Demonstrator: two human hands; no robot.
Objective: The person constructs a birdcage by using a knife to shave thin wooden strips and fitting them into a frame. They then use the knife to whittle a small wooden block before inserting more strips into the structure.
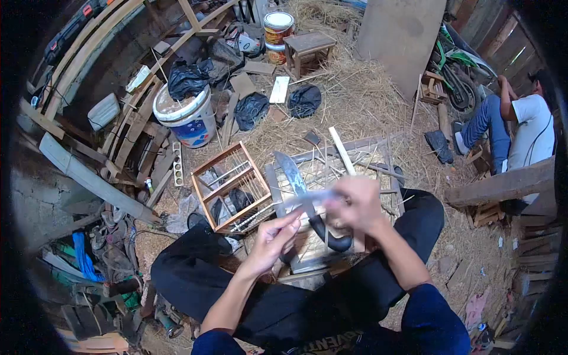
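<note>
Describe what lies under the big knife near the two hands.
A wooden cage frame with thin bars, on straw. The knife, the left hand pinching a pale strip, and the blurred right hand cover its middle, so anything inside is hidden.

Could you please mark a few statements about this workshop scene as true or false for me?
1. A knife with a dark handle shows between the left hand and the right hand. True.
2. The white bucket stands on the right of the scene. False: it stands on the left.
3. A co-worker in a white shirt sits at the right edge. True.
4. The left hand holds the wooden cage frame. False: the frame lies on the straw, and the left hand pinches a thin pale strip.
</note>
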